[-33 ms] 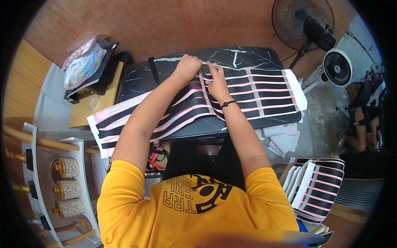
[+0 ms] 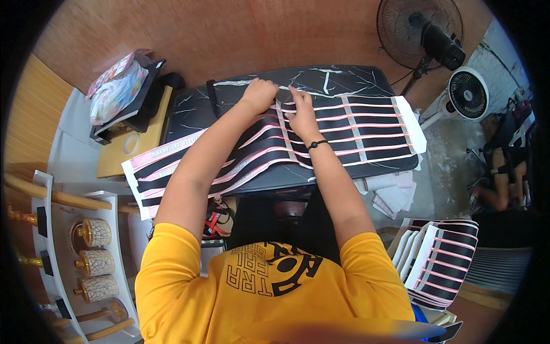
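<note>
A dark marble-patterned desk (image 2: 344,74) with white veins stands at the centre, against a reddish-brown wall (image 2: 229,34) at twelve o'clock. At one o'clock a black pedestal fan (image 2: 421,28) stands, and at two o'clock a smaller white fan (image 2: 468,94) sits on the grey concrete floor (image 2: 444,166). At eight o'clock a white shelf (image 2: 63,241) carries gold-trimmed crackled jars (image 2: 94,258). Daylight is even and bright.
</note>
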Demonstrator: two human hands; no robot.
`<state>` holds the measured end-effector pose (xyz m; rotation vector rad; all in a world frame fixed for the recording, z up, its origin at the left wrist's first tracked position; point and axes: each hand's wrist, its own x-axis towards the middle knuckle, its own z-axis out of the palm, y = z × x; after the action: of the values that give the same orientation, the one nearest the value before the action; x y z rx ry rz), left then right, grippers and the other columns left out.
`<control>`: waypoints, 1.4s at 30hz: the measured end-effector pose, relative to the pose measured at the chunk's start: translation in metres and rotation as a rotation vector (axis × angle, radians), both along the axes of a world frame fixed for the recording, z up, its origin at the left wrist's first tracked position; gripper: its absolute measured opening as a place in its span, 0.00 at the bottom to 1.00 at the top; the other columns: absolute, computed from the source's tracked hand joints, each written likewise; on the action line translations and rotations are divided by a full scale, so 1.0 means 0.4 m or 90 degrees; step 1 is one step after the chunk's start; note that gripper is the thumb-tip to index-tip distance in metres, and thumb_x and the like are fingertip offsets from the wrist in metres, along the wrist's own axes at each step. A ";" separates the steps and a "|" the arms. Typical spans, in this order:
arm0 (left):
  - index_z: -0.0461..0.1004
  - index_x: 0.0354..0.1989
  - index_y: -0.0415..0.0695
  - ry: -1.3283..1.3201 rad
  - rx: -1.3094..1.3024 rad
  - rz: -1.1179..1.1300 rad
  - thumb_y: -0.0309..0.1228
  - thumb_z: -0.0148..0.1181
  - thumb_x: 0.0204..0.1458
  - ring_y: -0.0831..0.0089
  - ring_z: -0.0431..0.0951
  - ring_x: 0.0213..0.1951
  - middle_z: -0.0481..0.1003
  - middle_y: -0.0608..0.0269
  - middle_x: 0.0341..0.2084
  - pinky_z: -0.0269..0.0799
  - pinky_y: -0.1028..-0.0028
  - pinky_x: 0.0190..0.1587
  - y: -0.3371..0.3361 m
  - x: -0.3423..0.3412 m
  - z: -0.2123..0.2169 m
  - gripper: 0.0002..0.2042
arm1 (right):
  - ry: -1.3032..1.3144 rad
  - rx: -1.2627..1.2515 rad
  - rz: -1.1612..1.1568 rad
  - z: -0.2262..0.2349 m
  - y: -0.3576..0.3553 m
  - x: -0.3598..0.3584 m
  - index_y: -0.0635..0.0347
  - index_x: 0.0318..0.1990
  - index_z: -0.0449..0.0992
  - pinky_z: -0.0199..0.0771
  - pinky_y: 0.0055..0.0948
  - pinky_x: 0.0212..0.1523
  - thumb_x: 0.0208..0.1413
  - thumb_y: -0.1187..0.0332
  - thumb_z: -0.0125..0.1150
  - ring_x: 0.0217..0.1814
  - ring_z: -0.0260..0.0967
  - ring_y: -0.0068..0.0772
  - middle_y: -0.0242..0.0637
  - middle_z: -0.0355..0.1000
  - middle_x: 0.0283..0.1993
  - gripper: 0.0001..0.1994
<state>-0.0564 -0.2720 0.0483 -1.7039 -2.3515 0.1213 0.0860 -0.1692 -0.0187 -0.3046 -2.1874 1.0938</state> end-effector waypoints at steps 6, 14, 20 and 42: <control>0.82 0.40 0.44 -0.255 -0.054 0.047 0.38 0.64 0.50 0.52 0.79 0.44 0.80 0.50 0.39 0.72 0.59 0.49 -0.051 -0.029 0.027 0.13 | 0.072 -0.050 0.040 0.042 0.057 0.005 0.60 0.34 0.77 0.69 0.29 0.33 0.40 0.76 0.70 0.33 0.67 0.34 0.39 0.71 0.40 0.11; 0.80 0.39 0.46 -0.179 -0.102 0.032 0.39 0.61 0.52 0.55 0.78 0.46 0.80 0.54 0.39 0.70 0.56 0.47 -0.047 0.027 0.010 0.12 | -0.150 0.308 0.159 0.025 -0.046 0.090 0.62 0.52 0.77 0.59 0.48 0.67 0.52 0.60 0.65 0.65 0.64 0.47 0.44 0.72 0.59 0.22; 0.76 0.34 0.46 0.080 -0.015 -0.074 0.31 0.57 0.49 0.62 0.79 0.40 0.78 0.59 0.34 0.66 0.62 0.47 -0.025 0.035 -0.030 0.06 | -0.148 0.349 0.140 -0.012 -0.056 0.107 0.62 0.57 0.73 0.52 0.52 0.70 0.61 0.59 0.55 0.70 0.58 0.46 0.42 0.68 0.64 0.21; 0.79 0.37 0.49 -0.232 0.193 -0.004 0.30 0.61 0.50 0.60 0.75 0.46 0.75 0.61 0.37 0.63 0.58 0.49 -0.087 0.091 -0.059 0.06 | -0.003 -0.162 0.138 0.010 -0.013 0.118 0.62 0.49 0.79 0.72 0.33 0.56 0.56 0.77 0.58 0.58 0.72 0.41 0.46 0.72 0.59 0.13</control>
<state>-0.0199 -0.3066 0.0246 -1.6939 -2.4466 -0.5630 0.1332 -0.1742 -0.0148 -0.1835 -2.1227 1.4971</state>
